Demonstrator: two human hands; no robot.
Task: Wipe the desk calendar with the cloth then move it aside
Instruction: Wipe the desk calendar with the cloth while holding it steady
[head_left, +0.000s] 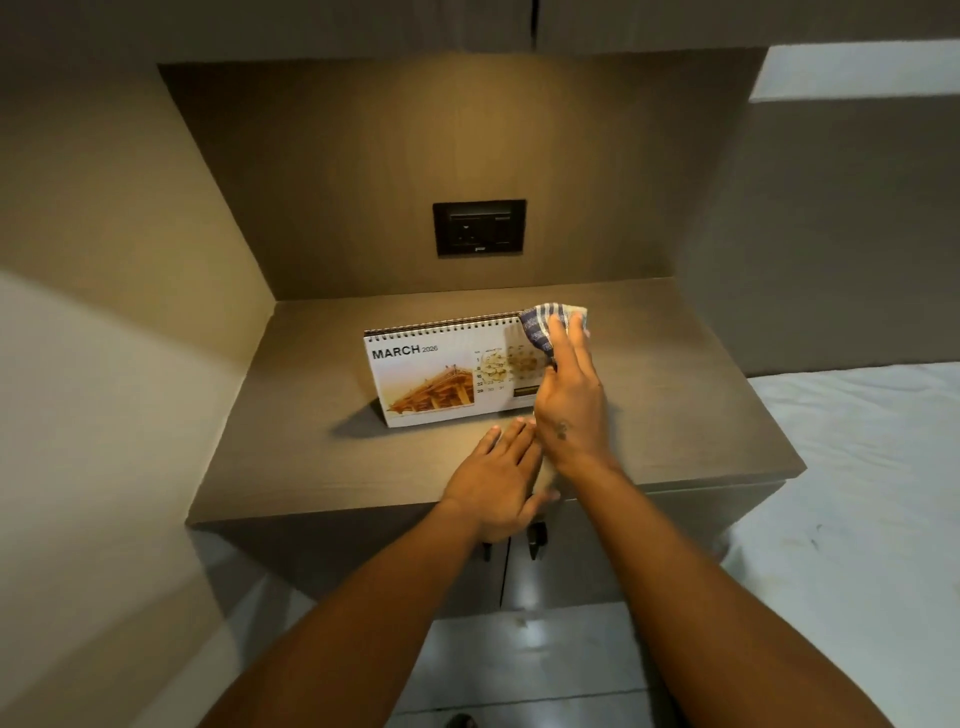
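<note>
Head view. The desk calendar stands upright, tent-fashion, near the middle of the brown bench, inside a recessed wooden niche. Its spiral binding runs along the top edge. The facing page reads "MARCH 2026", with a picture of a timber roof structure at lower left and a date grid to the right. Part of the grid is washed out by glare from the overhead light. The calendar casts a shadow on the bench to its left.

The right hand reaches forward over the right end of the calendar. Its fingers press a cloth, blue-and-white striped, against the upper right corner of the calendar, at the end of the spiral binding. Grip of this hand: grasping the cloth, which is bunched beneath and around the fingers. The hand hides the lower right part of the page.

The left hand lies flat, palm down, on the bench just in front of the calendar, fingers stretched forward and together. Grip: released, holding nothing. Its fingertips are near the calendar's base but apart from it, and its index-finger side lies against the right wrist.

A dark socket plate is set into the back wall above the calendar. Below the bench front, cabinet doors with dark handles are partly visible. A bed with a white sheet lies to the right.
</note>
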